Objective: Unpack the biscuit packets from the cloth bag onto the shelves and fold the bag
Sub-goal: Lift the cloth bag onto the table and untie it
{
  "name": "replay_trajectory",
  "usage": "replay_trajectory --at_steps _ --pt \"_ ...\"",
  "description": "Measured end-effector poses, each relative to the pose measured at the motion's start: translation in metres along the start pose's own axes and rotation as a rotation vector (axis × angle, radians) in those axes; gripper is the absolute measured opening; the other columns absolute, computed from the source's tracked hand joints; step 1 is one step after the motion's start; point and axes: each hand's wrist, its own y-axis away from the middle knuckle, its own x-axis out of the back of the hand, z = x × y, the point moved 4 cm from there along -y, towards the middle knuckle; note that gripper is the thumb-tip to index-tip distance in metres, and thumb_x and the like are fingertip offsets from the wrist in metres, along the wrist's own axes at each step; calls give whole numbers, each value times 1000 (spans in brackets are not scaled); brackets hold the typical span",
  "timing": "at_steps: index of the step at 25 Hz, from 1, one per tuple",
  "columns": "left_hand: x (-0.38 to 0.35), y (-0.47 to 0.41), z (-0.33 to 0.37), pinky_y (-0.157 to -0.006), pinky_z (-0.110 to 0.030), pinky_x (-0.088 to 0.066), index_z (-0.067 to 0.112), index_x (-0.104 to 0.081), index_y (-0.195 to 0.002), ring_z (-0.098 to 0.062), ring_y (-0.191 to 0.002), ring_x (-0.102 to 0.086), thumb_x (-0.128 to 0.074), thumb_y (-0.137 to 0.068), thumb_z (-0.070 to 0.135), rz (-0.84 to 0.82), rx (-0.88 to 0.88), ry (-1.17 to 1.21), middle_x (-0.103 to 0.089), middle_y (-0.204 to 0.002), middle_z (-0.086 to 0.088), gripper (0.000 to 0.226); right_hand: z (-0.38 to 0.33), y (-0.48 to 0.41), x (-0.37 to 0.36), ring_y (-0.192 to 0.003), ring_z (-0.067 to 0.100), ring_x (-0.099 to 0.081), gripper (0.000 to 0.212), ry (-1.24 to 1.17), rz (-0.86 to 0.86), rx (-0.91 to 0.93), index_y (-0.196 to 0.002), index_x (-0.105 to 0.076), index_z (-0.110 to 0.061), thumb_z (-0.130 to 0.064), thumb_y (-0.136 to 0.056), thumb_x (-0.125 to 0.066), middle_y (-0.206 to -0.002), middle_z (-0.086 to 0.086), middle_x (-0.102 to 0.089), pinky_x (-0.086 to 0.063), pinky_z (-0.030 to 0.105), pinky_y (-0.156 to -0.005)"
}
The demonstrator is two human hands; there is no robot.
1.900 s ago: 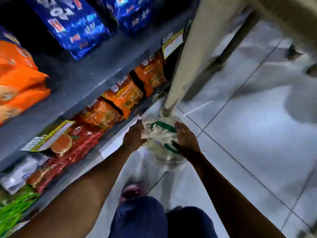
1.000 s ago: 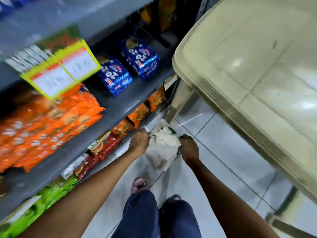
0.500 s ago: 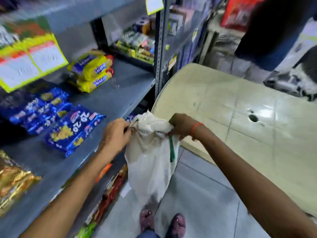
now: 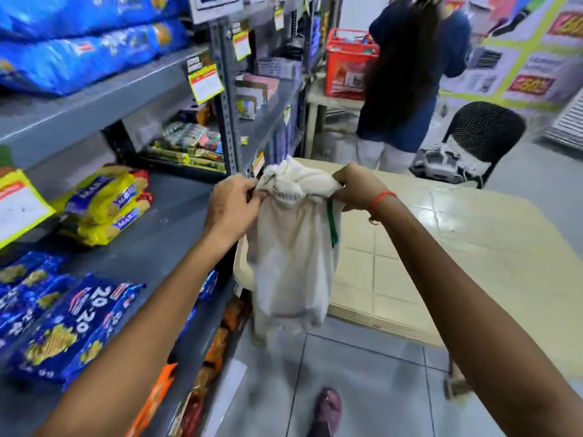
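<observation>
A white cloth bag (image 4: 291, 263) hangs limp in mid-air between a grey metal shelving unit (image 4: 164, 234) and a beige plastic table (image 4: 457, 263), its mouth bunched into folds at the top and a green strap (image 4: 332, 227) running down its right edge. The fabric looks thin and creased, sagging to a soft rounded bottom above the tiled floor (image 4: 362, 389); whether anything lies inside it cannot be told.

On the shelving at left, blue biscuit packets marked "20-20" (image 4: 75, 326) lie flat on the middle shelf, with a stack of yellow biscuit packets (image 4: 107, 203) behind them. Larger blue packets (image 4: 79, 42) fill the shelf above, and orange packets (image 4: 217, 345) line the shelf below, near the floor. Yellow price tags (image 4: 205, 78) hang from the shelf edges.

The person's left hand (image 4: 232, 208) pinches the left side of the bag's gathered mouth, fingers closed on the cloth. The right hand (image 4: 356, 187), a red thread (image 4: 381, 198) at its wrist, is clenched on the right side of the mouth, just above the green strap. The bag's body drops straight down beneath both fists, clear of table and shelf.

Farther right, a red basket (image 4: 347, 64) holding goods stands on a far table, beside a second person in dark blue (image 4: 407, 74) and a black mesh chair (image 4: 482, 134).
</observation>
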Motion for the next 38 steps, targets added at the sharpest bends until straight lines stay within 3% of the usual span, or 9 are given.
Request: replay_trajectory --at_steps 4,8,15,21,25,30,33,36,38 --pt "-43 -55 24 -62 -34 -27 -1 -67 -79 -38 -84 -57 -58 -88 25 11 -12 13 -61 -84 -25 29 48 -42 21 -92 44 -63 25 -73 239 -78 -96 -70 3 -4 -80 -52 -103 31 -67 -54 45 -81" --pt "-94 -101 47 -67 -38 -37 3 -70 -86 -37 -84 -58 -57 -89 24 1 -17 71 -61 -85 -22 25 103 -81 34 -90 42 -62 26 -134 333 -132 -97 -70 3 -1 -80 -51 -95 29 -69 -42 32 -68" --pt "-158 -128 38 -70 -32 -36 2 -70 -92 -37 -87 -60 -58 -86 14 44 74 90 -65 -90 -22 18 158 -117 3 -93 39 -60 20 -195 306 -162 -91 -71 0 -6 -79 -56 -98 24 -68 -33 29 -66" --pt "-136 -177 31 -64 -25 -30 6 -72 -93 -32 -81 -59 -58 -88 16 114 32 96 -64 -85 -20 18 141 -153 6 -90 39 -60 25 -329 424 -70 -98 -71 0 -3 -78 -56 -95 26 -67 -45 37 -73" --pt "-164 -153 -18 -65 -28 -32 6 -72 -96 -31 -84 -60 -57 -88 11 -17 60 -16 -64 -87 -18 18 148 -159 -50 -90 40 -61 21 -347 260 -82 -93 -69 6 2 -74 -60 -94 28 -66 -49 43 -78" --pt "-232 -96 -108 -59 -29 -35 7 -63 -70 -26 -69 -56 -60 -88 20 -524 363 -152 -50 -68 -11 23 186 -159 -139 -106 35 -63 25 -238 -201 -209 -104 -69 -4 -6 -79 -62 -111 20 -70 -50 39 -91" --pt "-240 -88 -127 -63 -31 -40 3 -69 -82 -26 -77 -59 -66 -82 24 -601 410 -76 -60 -75 -15 21 187 -161 -155 -110 38 -59 33 -213 -152 -193 -112 -65 -4 -4 -80 -62 -116 22 -64 -47 40 -96" --pt "-240 -100 -122 -91 -36 -42 20 -65 -116 -23 -108 -50 -73 -74 36 -604 287 -61 -59 -110 -8 46 155 -165 -161 -109 38 -55 48 -77 -38 121 -115 -65 -6 -23 -72 -76 -117 20 -63 -46 40 -93" --pt "-244 -107 -112 -98 -37 -37 26 -62 -121 -22 -119 -44 -71 -75 40 -660 184 -100 -58 -123 0 49 138 -165 -177 -101 40 -62 45 54 -59 273 -99 -73 -8 -27 -60 -82 -107 18 -70 -56 44 -84"
